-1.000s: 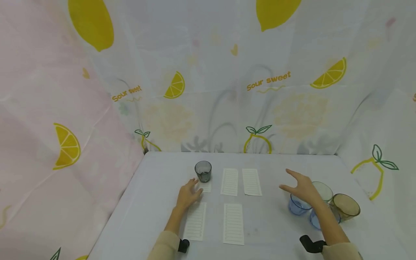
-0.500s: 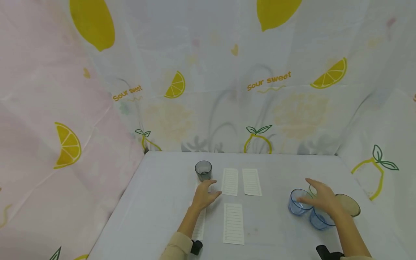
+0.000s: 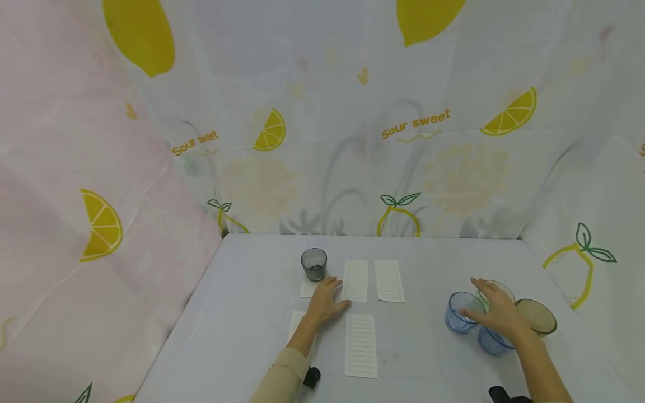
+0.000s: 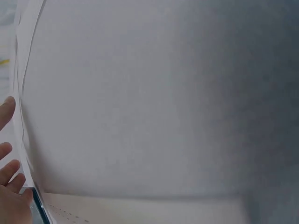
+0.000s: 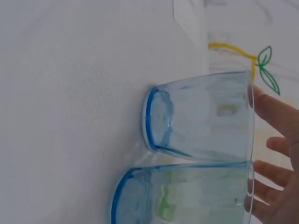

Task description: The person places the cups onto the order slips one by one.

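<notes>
My right hand [image 3: 501, 316] hovers over a cluster of glasses at the table's right, its fingers spread. Its thumb and fingertips are by the rim of the left blue glass [image 5: 201, 119] in the right wrist view; whether they touch is unclear. A second blue glass [image 3: 494, 342] stands nearer, partly behind the hand. Behind are a pale green glass [image 3: 505, 288] and an amber glass [image 3: 538, 318]. My left hand [image 3: 322, 305], fingers loosely extended and holding nothing visible, is just in front of a grey glass [image 3: 314, 266]. In the left wrist view, fingers [image 4: 8, 172] show at the edge.
The grey glass stands on a lined paper slip [image 3: 309, 289]. Other slips include two at the back [image 3: 356, 281] and one nearer [image 3: 360, 347]; my left forearm covers part of another slip [image 3: 298, 322]. A lemon-print curtain [image 3: 322, 112] encloses the white table [image 3: 423, 358].
My left hand has moved right, away from beside the grey glass's slip. The right hand has shifted right and slightly nearer over the glasses. The glasses stand where they were.
</notes>
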A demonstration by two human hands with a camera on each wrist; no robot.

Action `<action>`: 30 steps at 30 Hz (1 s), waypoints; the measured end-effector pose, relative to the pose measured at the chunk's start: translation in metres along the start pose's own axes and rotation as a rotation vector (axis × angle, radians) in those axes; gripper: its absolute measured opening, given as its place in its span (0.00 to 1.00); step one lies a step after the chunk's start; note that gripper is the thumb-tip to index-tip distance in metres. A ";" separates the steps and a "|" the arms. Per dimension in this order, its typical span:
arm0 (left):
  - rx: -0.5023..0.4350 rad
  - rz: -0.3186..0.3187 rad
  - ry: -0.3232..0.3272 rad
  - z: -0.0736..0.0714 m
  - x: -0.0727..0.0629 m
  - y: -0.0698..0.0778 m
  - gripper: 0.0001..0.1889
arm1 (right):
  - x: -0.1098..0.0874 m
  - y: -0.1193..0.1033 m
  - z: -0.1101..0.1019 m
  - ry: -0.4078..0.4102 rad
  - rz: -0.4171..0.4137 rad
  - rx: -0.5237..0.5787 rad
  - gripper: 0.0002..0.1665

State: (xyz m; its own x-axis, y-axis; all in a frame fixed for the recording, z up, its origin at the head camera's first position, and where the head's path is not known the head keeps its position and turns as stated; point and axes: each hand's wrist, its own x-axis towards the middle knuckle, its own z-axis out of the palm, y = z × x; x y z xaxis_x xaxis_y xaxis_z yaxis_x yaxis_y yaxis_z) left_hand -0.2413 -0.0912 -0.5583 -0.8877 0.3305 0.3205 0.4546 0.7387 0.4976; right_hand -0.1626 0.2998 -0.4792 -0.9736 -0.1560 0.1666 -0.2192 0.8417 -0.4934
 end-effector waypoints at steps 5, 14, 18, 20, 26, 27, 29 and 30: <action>0.039 -0.024 -0.053 0.006 0.000 -0.003 0.29 | 0.005 -0.003 0.005 0.017 0.026 0.040 0.48; 0.123 0.032 -0.066 0.009 0.000 0.002 0.26 | 0.011 -0.006 0.016 0.065 0.025 0.001 0.43; 0.126 0.030 -0.091 0.010 0.001 0.006 0.25 | 0.009 -0.009 0.019 0.145 -0.010 -0.021 0.37; 0.130 0.021 -0.106 0.010 0.002 0.008 0.25 | 0.007 -0.011 0.020 0.154 -0.004 -0.026 0.36; 0.153 0.000 -0.126 0.013 0.001 0.011 0.25 | -0.006 -0.018 0.025 0.076 0.047 -0.139 0.42; 0.156 -0.001 -0.129 0.014 0.001 0.011 0.26 | -0.007 -0.019 0.026 0.074 0.040 -0.160 0.44; 0.156 -0.011 -0.137 0.014 0.001 0.011 0.27 | -0.011 -0.018 0.029 0.090 0.011 -0.175 0.45; 0.155 -0.016 -0.142 0.014 0.001 0.011 0.27 | -0.013 -0.017 0.030 0.101 -0.004 -0.175 0.46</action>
State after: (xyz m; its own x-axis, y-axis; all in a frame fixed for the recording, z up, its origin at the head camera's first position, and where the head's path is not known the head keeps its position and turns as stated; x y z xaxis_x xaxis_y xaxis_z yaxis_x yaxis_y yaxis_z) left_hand -0.2381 -0.0745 -0.5638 -0.9012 0.3890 0.1910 0.4332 0.8225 0.3685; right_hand -0.1485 0.2719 -0.4983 -0.9596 -0.1139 0.2574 -0.1998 0.9198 -0.3378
